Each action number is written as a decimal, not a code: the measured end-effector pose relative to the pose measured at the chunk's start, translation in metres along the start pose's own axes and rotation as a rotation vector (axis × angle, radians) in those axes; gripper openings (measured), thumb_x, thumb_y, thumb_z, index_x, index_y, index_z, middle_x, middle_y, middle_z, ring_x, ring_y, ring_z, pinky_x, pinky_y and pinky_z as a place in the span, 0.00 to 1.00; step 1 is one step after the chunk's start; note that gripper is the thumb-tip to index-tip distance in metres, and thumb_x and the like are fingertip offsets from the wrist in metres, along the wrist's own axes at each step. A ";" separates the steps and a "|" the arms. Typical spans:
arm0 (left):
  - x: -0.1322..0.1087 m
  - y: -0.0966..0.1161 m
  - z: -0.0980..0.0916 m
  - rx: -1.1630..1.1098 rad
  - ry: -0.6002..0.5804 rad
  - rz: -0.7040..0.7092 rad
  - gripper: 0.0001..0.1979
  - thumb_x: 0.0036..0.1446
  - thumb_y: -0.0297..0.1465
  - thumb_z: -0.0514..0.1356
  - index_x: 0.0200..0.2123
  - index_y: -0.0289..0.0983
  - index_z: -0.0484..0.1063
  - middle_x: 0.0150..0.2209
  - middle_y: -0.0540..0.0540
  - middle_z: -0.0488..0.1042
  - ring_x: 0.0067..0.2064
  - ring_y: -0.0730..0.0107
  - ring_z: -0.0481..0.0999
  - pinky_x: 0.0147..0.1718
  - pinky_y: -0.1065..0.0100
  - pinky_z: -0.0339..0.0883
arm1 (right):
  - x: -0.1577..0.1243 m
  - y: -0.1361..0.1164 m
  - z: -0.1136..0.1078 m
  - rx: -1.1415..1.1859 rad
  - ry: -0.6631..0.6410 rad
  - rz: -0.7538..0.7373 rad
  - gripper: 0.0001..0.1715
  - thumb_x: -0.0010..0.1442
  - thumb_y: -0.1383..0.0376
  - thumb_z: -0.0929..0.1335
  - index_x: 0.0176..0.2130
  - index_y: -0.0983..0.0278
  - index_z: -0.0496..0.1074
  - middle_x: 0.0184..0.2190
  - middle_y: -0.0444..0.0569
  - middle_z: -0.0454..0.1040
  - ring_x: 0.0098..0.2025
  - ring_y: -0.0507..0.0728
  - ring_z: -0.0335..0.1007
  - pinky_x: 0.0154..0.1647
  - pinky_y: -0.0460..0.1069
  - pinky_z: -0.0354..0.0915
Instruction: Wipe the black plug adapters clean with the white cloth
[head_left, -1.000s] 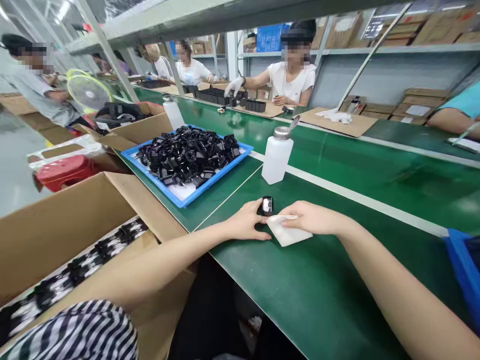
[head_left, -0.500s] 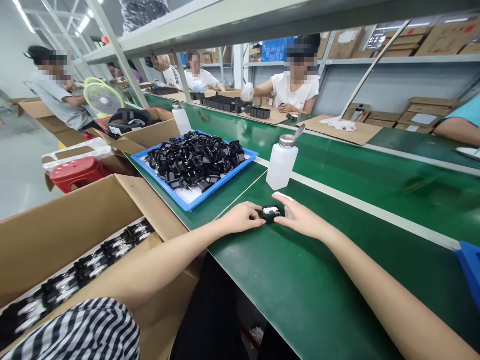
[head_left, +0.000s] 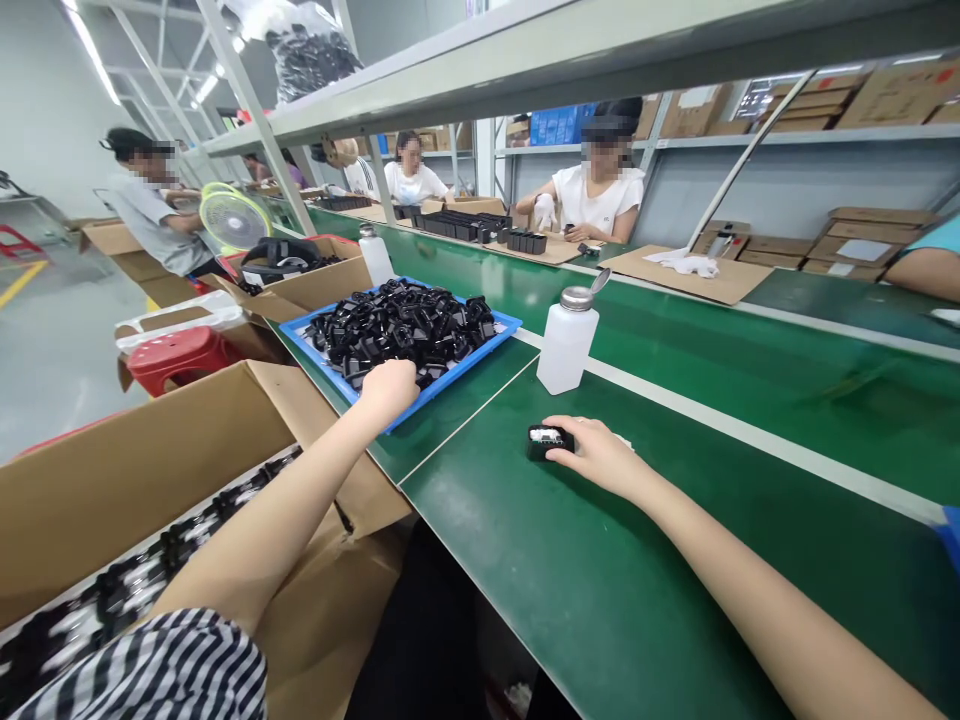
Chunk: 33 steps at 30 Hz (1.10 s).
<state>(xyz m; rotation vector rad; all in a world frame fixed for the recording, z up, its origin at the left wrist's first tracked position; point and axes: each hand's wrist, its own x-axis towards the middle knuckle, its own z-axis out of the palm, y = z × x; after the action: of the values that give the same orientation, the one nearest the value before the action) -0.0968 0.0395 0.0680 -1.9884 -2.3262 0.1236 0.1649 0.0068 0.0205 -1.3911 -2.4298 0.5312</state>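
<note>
Two hands out over the green tabletop [head_left: 675, 600]: your left hand [head_left: 390, 385] digs into the blue plastic tray [head_left: 502, 325] of black plugs [head_left: 405, 325], grip hidden, can't tell. Your right hand [head_left: 592, 455] pinches a small black plastic plug [head_left: 546, 440] lying flat, long axis left-right. Looks light, stiff and slick; take it by the sides.

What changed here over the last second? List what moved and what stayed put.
The left hand let go of the small black part and moved left to the blue tray of black parts. The right hand keeps touching that part on the green belt; the white wipe is now mostly hidden under it. The white dispenser bottle stayed put.
</note>
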 end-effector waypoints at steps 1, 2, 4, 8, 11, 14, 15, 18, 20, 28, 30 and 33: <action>0.000 -0.003 -0.003 -0.028 0.041 -0.003 0.13 0.41 0.26 0.49 0.32 0.33 0.69 0.33 0.38 0.71 0.36 0.57 0.69 0.30 0.65 0.62 | 0.000 0.000 -0.002 0.012 0.018 0.007 0.21 0.48 0.58 0.62 0.43 0.60 0.60 0.40 0.48 0.65 0.42 0.59 0.58 0.40 0.54 0.56; 0.000 -0.005 -0.007 -0.079 0.080 -0.002 0.13 0.41 0.27 0.49 0.31 0.34 0.70 0.32 0.39 0.71 0.36 0.58 0.69 0.31 0.66 0.62 | -0.001 -0.001 -0.003 0.037 0.049 0.014 0.22 0.48 0.57 0.62 0.44 0.60 0.59 0.41 0.49 0.64 0.44 0.60 0.57 0.41 0.55 0.55; -0.002 -0.007 -0.016 -0.275 0.124 0.029 0.12 0.39 0.27 0.51 0.29 0.36 0.70 0.28 0.43 0.72 0.34 0.62 0.70 0.33 0.67 0.62 | -0.002 -0.004 -0.007 0.129 0.146 0.038 0.24 0.49 0.56 0.61 0.45 0.61 0.58 0.44 0.50 0.62 0.45 0.59 0.56 0.42 0.55 0.55; -0.015 0.004 -0.026 -0.984 -0.053 0.129 0.10 0.39 0.27 0.53 0.28 0.35 0.69 0.20 0.49 0.71 0.27 0.71 0.71 0.30 0.71 0.64 | -0.004 -0.018 -0.010 0.423 0.316 0.105 0.17 0.50 0.60 0.59 0.41 0.62 0.60 0.39 0.49 0.65 0.41 0.56 0.60 0.38 0.51 0.58; -0.030 0.028 -0.020 -1.492 -0.323 0.155 0.07 0.38 0.26 0.54 0.26 0.33 0.67 0.21 0.49 0.71 0.23 0.75 0.70 0.26 0.73 0.64 | -0.007 -0.032 -0.009 0.643 0.305 0.086 0.16 0.49 0.61 0.61 0.39 0.63 0.61 0.34 0.48 0.66 0.34 0.54 0.63 0.34 0.49 0.60; -0.045 0.055 -0.009 -1.723 -0.608 0.149 0.05 0.39 0.24 0.55 0.25 0.32 0.66 0.23 0.48 0.71 0.22 0.78 0.70 0.23 0.76 0.63 | -0.009 -0.042 -0.008 0.808 0.253 0.033 0.23 0.47 0.59 0.62 0.44 0.64 0.57 0.29 0.46 0.66 0.28 0.52 0.63 0.28 0.47 0.60; -0.050 0.062 -0.005 -1.748 -0.704 0.143 0.05 0.39 0.24 0.55 0.25 0.32 0.66 0.23 0.48 0.70 0.22 0.79 0.69 0.22 0.77 0.63 | -0.010 -0.044 -0.008 0.828 0.251 0.006 0.26 0.47 0.59 0.62 0.45 0.64 0.55 0.28 0.45 0.65 0.27 0.51 0.62 0.27 0.47 0.60; -0.062 0.074 0.000 -1.788 -0.942 0.097 0.03 0.42 0.24 0.53 0.24 0.32 0.65 0.21 0.50 0.68 0.20 0.82 0.66 0.21 0.78 0.62 | -0.012 -0.043 -0.013 0.681 0.236 -0.094 0.30 0.47 0.59 0.63 0.49 0.61 0.52 0.25 0.43 0.64 0.24 0.50 0.60 0.25 0.46 0.60; -0.066 0.076 0.000 -1.789 -1.056 0.071 0.04 0.44 0.26 0.51 0.22 0.33 0.64 0.18 0.52 0.65 0.18 0.83 0.64 0.20 0.77 0.61 | -0.014 -0.041 -0.017 0.477 0.201 -0.157 0.28 0.45 0.61 0.64 0.47 0.58 0.55 0.29 0.43 0.65 0.24 0.49 0.59 0.27 0.46 0.60; -0.047 0.068 0.012 -1.222 -0.372 0.326 0.09 0.45 0.33 0.51 0.29 0.34 0.65 0.22 0.51 0.67 0.22 0.79 0.65 0.25 0.73 0.60 | -0.012 -0.035 -0.026 0.165 0.330 -0.003 0.09 0.48 0.65 0.63 0.33 0.60 0.67 0.24 0.41 0.69 0.23 0.50 0.63 0.26 0.43 0.59; -0.043 0.067 0.019 -1.050 -0.203 0.400 0.11 0.43 0.33 0.52 0.32 0.34 0.65 0.27 0.49 0.69 0.27 0.76 0.67 0.29 0.72 0.61 | -0.010 -0.032 -0.025 0.083 0.304 0.040 0.08 0.48 0.65 0.63 0.32 0.60 0.68 0.22 0.41 0.69 0.23 0.50 0.63 0.25 0.43 0.58; -0.045 0.070 0.028 -0.871 -0.159 0.522 0.19 0.40 0.35 0.55 0.39 0.35 0.63 0.37 0.47 0.68 0.35 0.72 0.67 0.33 0.70 0.61 | -0.005 -0.027 -0.021 -0.012 0.207 0.067 0.09 0.48 0.64 0.63 0.33 0.61 0.68 0.23 0.42 0.69 0.24 0.51 0.64 0.25 0.44 0.58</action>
<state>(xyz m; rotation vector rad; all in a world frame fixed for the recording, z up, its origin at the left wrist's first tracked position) -0.0238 0.0058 0.0323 -3.0289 -2.0464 -0.8744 0.1555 -0.0068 0.0507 -1.4587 -2.2330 0.3680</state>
